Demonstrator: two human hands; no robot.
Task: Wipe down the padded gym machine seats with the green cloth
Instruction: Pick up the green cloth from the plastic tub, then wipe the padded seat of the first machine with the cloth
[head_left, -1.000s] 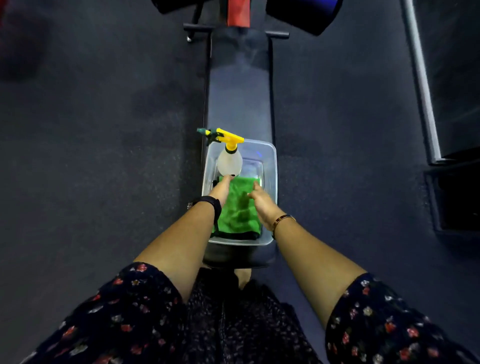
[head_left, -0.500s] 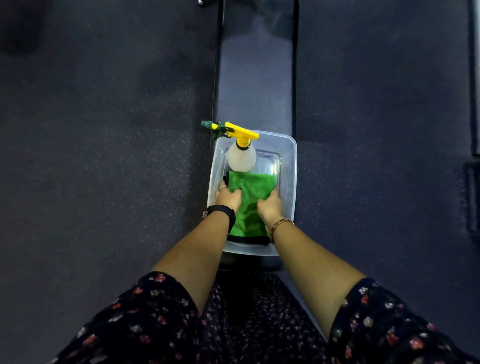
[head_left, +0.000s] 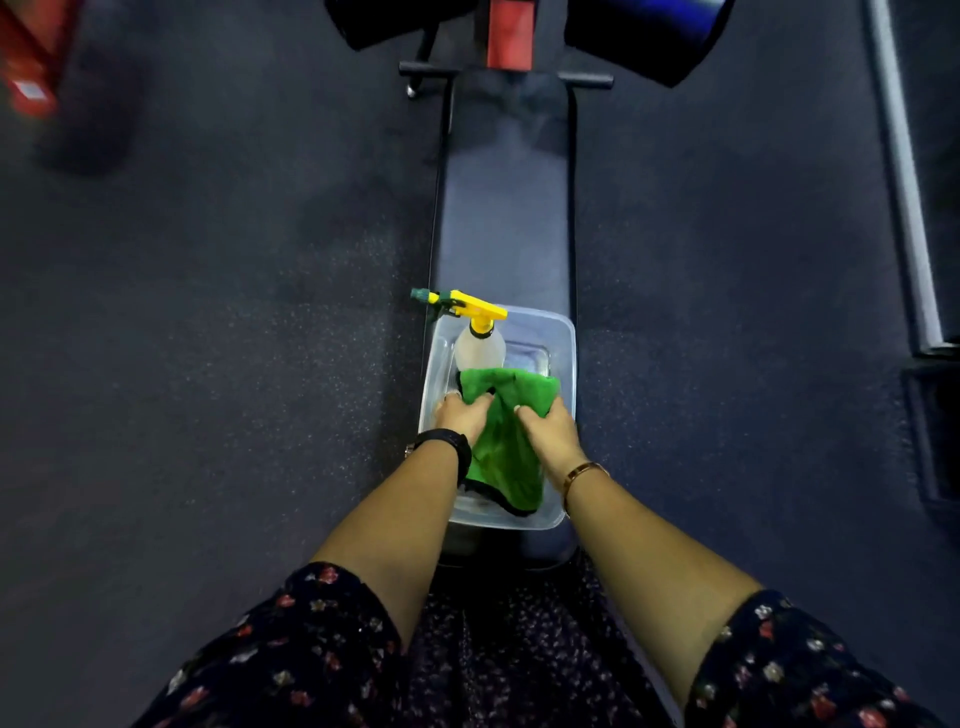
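Note:
A green cloth (head_left: 506, 452) with a dark hem lies bunched in a clear plastic tub (head_left: 566, 353) that sits on the near end of a long dark padded bench (head_left: 509, 208). My left hand (head_left: 462, 415) grips the cloth's left side and my right hand (head_left: 548, 428) grips its right side, both inside the tub. The cloth is gathered between them and lifted a little. A white spray bottle (head_left: 480, 348) with a yellow and green trigger head stands at the tub's far end.
Dark rubber floor (head_left: 234, 338) spreads on both sides of the bench. Padded rollers and a red post (head_left: 511, 31) stand at the bench's far end. A grey metal bar (head_left: 904, 171) runs along the right. A red object (head_left: 28, 67) sits at the top left.
Both hands have closed on the cloth, bunching it up from flat. The view has tilted up again, showing the bench's far end.

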